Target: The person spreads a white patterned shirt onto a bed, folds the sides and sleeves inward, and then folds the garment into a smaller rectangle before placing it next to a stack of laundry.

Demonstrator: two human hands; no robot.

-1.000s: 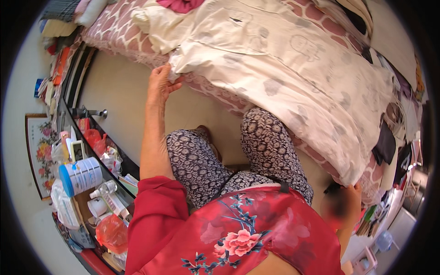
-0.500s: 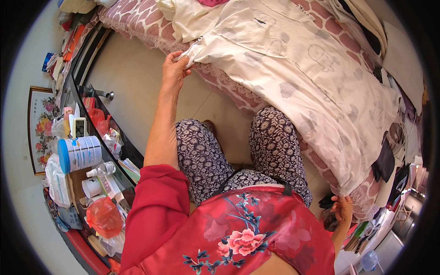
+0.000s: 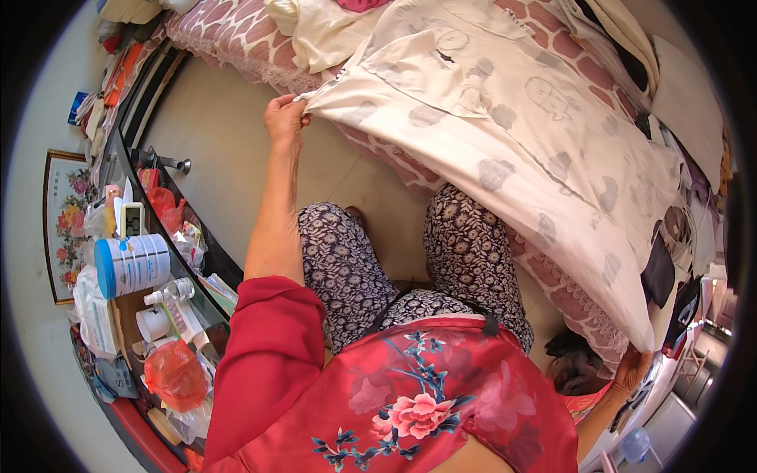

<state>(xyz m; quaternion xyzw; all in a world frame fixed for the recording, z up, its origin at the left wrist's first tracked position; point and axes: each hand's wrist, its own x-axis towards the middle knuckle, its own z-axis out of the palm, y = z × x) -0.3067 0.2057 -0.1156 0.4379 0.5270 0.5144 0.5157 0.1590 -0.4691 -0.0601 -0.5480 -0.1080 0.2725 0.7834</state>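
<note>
A large cream cloth with grey printed patches and line-drawn figures is spread across a bed with a pink-and-white patterned cover. My left hand is closed in a pinch on the cloth's near left corner and pulls it out past the bed's edge. At the far right, my right hand grips the opposite near corner, low beside the bed; its fingers are partly hidden. Between both hands the near edge runs fairly straight and taut. Folds and a raised flap lie across the upper part of the cloth.
Another cream cloth lies bunched at the back of the bed. To my left, a cluttered glass-edged table holds a blue-lidded can, a clear bottle and a red plastic bag. A dark bag sits below the bed's near right.
My left hand has moved slightly left and my right hand has gone farther right and down. The cloth's near edge is now stretched wider and smoother.
</note>
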